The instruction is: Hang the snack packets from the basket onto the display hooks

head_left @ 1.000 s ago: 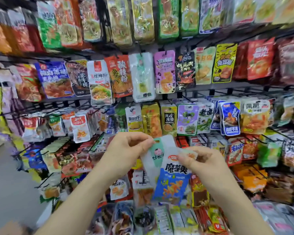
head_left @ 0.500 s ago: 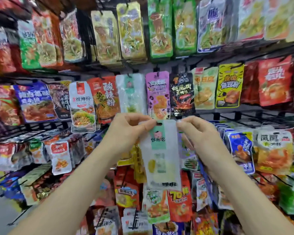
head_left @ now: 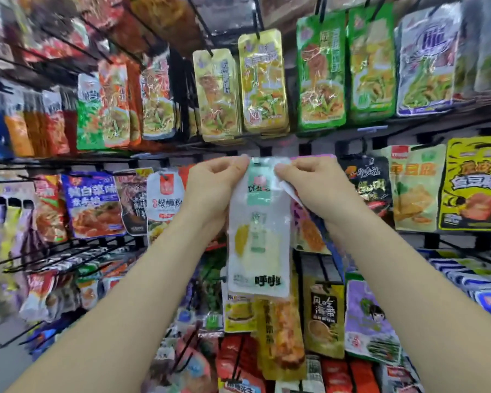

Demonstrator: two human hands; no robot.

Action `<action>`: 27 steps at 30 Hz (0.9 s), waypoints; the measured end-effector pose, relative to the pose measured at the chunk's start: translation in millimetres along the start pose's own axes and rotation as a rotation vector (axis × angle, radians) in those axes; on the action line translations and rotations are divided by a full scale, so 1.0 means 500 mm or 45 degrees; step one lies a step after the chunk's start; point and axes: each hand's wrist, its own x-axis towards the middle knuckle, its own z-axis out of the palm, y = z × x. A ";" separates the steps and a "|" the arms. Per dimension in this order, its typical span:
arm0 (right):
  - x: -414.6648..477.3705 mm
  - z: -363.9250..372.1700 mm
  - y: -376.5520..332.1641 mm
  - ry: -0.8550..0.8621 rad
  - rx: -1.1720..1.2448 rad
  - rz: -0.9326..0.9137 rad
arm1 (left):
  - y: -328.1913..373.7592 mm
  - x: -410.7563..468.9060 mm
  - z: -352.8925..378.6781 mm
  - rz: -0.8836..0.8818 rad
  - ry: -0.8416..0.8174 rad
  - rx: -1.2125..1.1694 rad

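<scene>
A long white snack packet with a mint-green label hangs upright in front of the display wall. My left hand pinches its top left corner and my right hand pinches its top right corner. The packet's hang hole sits level with the middle row of hooks, just under the black rail. The hook itself is hidden behind the packet and my fingers. The basket is out of view.
Packets fill the wall: gold and green ones above, a black packet and a yellow one to the right, a white noodle packet to the left. Bare black hooks jut out at lower left.
Both hands have raised the white packet from the lower rows up to the middle row. The blue packet seen with it a second ago is no longer in view.
</scene>
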 end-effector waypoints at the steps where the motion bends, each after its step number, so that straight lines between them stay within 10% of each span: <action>1: 0.018 0.011 0.004 0.037 -0.020 0.004 | -0.007 0.017 -0.002 0.034 0.023 0.035; 13: 0.093 0.076 0.051 0.276 -0.446 -0.001 | -0.102 0.123 -0.020 0.298 0.199 0.315; 20: 0.103 0.081 0.068 0.301 -0.817 -0.023 | -0.138 0.052 -0.048 0.652 -0.234 1.180; 27: 0.054 0.079 0.068 0.330 -0.432 -0.178 | -0.150 0.060 -0.031 0.605 -0.266 1.588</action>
